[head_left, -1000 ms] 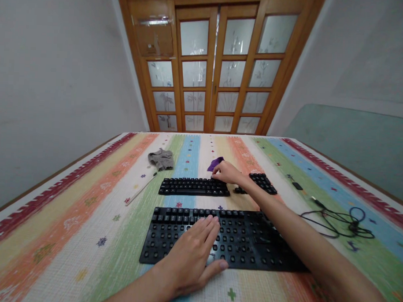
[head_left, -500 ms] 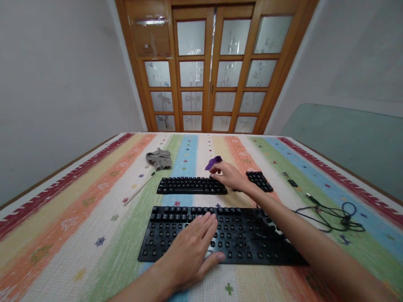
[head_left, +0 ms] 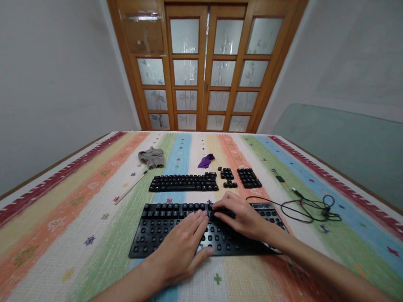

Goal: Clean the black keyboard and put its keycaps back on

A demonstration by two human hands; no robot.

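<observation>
Black keyboard (head_left: 215, 236) — keycaps (head_left: 168, 213) up top, bare switches (head_left: 219, 247) below.

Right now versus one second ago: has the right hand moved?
Yes: toward the wearer. The right hand was right by the purple cloth; now it is over the keyboard base, clearly nearer than the cloth.

1 keyboard (head_left: 152, 233), 2 cloths (head_left: 151, 158) (head_left: 206, 161), 1 cable (head_left: 326, 211).
</observation>
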